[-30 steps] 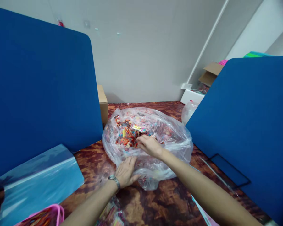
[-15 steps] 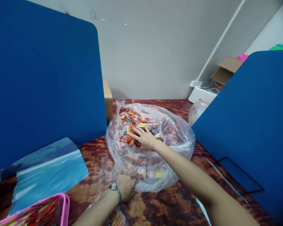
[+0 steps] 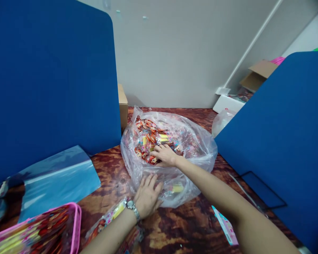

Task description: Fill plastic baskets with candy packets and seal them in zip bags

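Observation:
A large clear plastic bag [image 3: 201, 158] lies on the table with its mouth spread. Inside are many small wrapped packets [image 3: 148, 128] with red-haired cartoon figures and yellow parts. My right hand [image 3: 165, 155] reaches into the bag, fingers bent and a little apart over the packets; no packet is clearly held. My left hand [image 3: 147, 197], with a watch [image 3: 132, 207] at its wrist, rests with spread fingers on the bag's near edge. Under and beside the left forearm lie wrapped strips [image 3: 102, 224], partly hidden.
A pink basket [image 3: 77, 225] with similar wrapped items stands at the lower left. Behind it lies a blue plastic sheet [image 3: 60, 180]. Blue partitions [image 3: 53, 77] flank both sides. A cardboard box [image 3: 123, 109] stands behind the left one. A colourful card [image 3: 225, 225] lies near my right forearm.
My left hand has spread its fingers flat on the bag's front and moved slightly up. The right hand's fingers have bent inward over the packets. The view has shifted a little.

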### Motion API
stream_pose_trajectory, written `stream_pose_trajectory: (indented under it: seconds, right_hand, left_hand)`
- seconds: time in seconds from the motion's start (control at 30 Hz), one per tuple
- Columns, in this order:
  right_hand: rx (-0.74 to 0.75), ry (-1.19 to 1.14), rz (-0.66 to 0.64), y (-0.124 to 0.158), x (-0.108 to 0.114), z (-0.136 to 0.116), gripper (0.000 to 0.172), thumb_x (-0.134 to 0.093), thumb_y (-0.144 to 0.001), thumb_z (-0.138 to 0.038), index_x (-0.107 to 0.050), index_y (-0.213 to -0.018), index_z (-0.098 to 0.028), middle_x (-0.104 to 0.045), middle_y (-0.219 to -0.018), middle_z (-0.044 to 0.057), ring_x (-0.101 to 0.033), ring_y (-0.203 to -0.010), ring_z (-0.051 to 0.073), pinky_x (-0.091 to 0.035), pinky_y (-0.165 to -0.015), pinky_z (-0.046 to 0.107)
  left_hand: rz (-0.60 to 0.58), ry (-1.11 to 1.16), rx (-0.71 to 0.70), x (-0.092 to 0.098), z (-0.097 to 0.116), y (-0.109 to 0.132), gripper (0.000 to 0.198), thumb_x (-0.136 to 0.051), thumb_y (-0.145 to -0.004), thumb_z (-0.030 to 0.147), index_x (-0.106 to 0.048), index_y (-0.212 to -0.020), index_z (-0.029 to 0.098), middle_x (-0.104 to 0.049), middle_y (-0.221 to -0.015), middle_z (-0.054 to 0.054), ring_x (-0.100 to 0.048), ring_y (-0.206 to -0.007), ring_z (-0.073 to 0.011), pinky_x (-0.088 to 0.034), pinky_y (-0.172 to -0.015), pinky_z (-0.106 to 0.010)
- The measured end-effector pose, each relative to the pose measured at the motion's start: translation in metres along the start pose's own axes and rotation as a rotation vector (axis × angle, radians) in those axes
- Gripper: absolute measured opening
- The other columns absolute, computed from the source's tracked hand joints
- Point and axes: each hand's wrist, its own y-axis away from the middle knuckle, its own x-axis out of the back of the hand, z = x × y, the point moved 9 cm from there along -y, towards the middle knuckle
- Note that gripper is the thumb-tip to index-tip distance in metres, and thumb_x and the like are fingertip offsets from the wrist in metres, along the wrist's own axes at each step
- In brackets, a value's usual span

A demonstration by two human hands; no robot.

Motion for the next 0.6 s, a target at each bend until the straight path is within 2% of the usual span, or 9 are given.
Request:
stream_pose_trajectory:
  seconds: [0.07,0.13,0.23,0.37,0.47,0.6]
  right_hand:
    - [0.002,-0.023,0.035,0.006,-0.003,0.002,0.062,-0.058,-0.076,-0.055,-0.041,-0.13,-0.029,-0.033,-0.14,0.012,-0.041,-0.116,0.031,-0.03,-0.087,0.042]
    - [0.019,-0.052,0.041,0.01,-0.009,0.001,0.066,-0.057,-0.076,-0.056,-0.038,-0.133,-0.028,-0.036,-0.138,0.013,-0.043,-0.113,0.029,-0.028,-0.089,0.043]
    - [0.07,-0.067,0.036,0.015,-0.019,-0.004,0.071,-0.057,-0.077,-0.053,-0.032,-0.138,-0.027,-0.05,-0.122,0.012,-0.05,-0.105,0.026,-0.026,-0.09,0.042]
    - [0.126,-0.027,0.058,0.013,-0.026,-0.011,0.074,-0.06,-0.077,-0.05,-0.027,-0.14,-0.028,-0.042,-0.132,0.013,-0.048,-0.11,0.026,-0.027,-0.092,0.04]
    - [0.104,-0.003,-0.008,0.002,-0.033,-0.012,0.068,-0.057,-0.08,-0.048,-0.029,-0.139,-0.027,-0.046,-0.126,0.012,-0.053,-0.104,0.023,-0.035,-0.087,0.036]
    - [0.103,0.022,-0.136,-0.006,-0.041,-0.018,0.046,-0.049,-0.087,-0.037,-0.039,-0.13,-0.027,-0.055,-0.111,0.008,-0.061,-0.086,0.02,-0.043,-0.069,0.03]
  left_hand:
    - [-0.014,-0.003,-0.021,-0.004,0.001,-0.009,0.07,-0.052,-0.08,0.047,-0.025,-0.139,0.024,-0.013,-0.15,-0.017,-0.011,-0.136,-0.0378,-0.017,-0.105,-0.058]
    - [-0.074,-0.006,-0.039,-0.015,0.001,-0.01,0.073,-0.056,-0.076,0.049,-0.027,-0.139,0.024,-0.018,-0.148,-0.019,-0.019,-0.133,-0.0402,-0.021,-0.101,-0.061]
    - [-0.148,-0.005,-0.081,-0.03,0.002,0.002,0.067,-0.057,-0.075,0.05,-0.037,-0.134,0.025,-0.034,-0.141,-0.019,-0.039,-0.122,-0.0383,-0.028,-0.097,-0.061]
    - [-0.211,-0.039,-0.097,-0.042,0.005,0.019,0.06,-0.054,-0.077,0.041,-0.04,-0.132,0.02,-0.033,-0.141,-0.021,-0.043,-0.119,-0.0368,-0.029,-0.097,-0.058]
    - [-0.207,-0.058,-0.106,-0.047,0.011,0.022,0.065,-0.053,-0.077,0.036,-0.033,-0.136,0.017,-0.03,-0.142,-0.024,-0.04,-0.122,-0.0379,-0.026,-0.099,-0.059]
    - [-0.142,-0.03,-0.092,-0.051,0.017,0.021,0.072,-0.051,-0.079,0.034,-0.017,-0.142,0.024,-0.024,-0.146,-0.022,-0.036,-0.126,-0.0364,-0.026,-0.099,-0.059]
